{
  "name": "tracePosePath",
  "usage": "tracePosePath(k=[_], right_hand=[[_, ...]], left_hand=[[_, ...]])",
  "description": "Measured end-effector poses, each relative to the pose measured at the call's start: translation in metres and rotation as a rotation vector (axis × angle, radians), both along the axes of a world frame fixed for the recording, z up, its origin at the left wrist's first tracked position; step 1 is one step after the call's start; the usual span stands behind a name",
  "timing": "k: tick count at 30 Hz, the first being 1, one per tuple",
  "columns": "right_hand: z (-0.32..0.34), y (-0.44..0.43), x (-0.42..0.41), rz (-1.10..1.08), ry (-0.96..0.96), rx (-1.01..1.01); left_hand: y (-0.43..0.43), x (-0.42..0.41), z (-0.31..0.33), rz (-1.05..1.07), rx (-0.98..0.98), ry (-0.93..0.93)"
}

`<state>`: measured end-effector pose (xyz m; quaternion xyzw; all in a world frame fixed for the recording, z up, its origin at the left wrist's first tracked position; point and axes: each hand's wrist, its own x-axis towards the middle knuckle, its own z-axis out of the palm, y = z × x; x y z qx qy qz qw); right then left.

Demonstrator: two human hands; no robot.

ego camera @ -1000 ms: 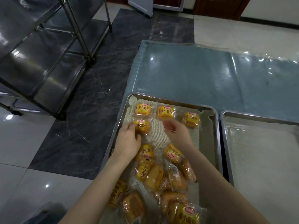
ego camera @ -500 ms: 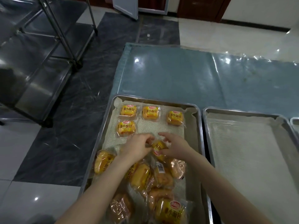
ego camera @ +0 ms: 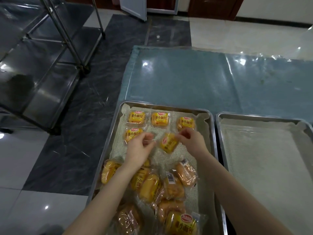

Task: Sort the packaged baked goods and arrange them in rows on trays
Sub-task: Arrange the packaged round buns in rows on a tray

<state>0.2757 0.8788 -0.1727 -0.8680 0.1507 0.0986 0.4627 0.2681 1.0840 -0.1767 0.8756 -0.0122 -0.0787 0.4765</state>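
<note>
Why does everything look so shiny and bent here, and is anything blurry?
Head view: lights glare as white spots on the table cover and glossy floor. Head view: the wide lens bows the right tray rim. Head view: left hand, right hand and the tilted packet between them look slightly smeared; far-row packets read sharp.

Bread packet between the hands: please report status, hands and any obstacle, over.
Right hand pinches tilted bread packet; left hand beside it, grip unclear. Packet at second row of left tray, not squared. Nothing blocks the slot.
</note>
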Motion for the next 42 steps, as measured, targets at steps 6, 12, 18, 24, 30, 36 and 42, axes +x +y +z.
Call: tracePosePath(k=[6,12,18,24,30,36,42], right_hand=[[-0.009,0.013,-0.012,-0.315,0.153,0.323],[-0.011,0.027,-0.019,-0.331,0.072,0.221],[-0.010,0.036,-0.014,-0.298,0.007,0.135],[-0.019,0.034,-0.016,-0.239,0.041,0.120],[-0.025,0.034,-0.014,-0.237,0.036,0.122],[-0.017,0.040,-0.021,-0.207,-0.059,0.016],[-0.023,0.041,-0.028,0.268,-0.190,-0.331]], left_hand=[[-0.005,0.000,-0.005,-0.023,0.053,0.036],[-0.008,0.002,-0.008,-0.010,0.102,-0.019],[-0.009,0.010,-0.011,0.032,0.348,-0.198],[-0.006,0.009,-0.015,-0.116,0.435,-0.269],[0.003,0.007,-0.020,-0.129,0.417,-0.303],[0.005,0.002,-0.022,-0.165,0.489,-0.349],[0.008,0.003,-0.025,-0.406,0.702,-0.302]])
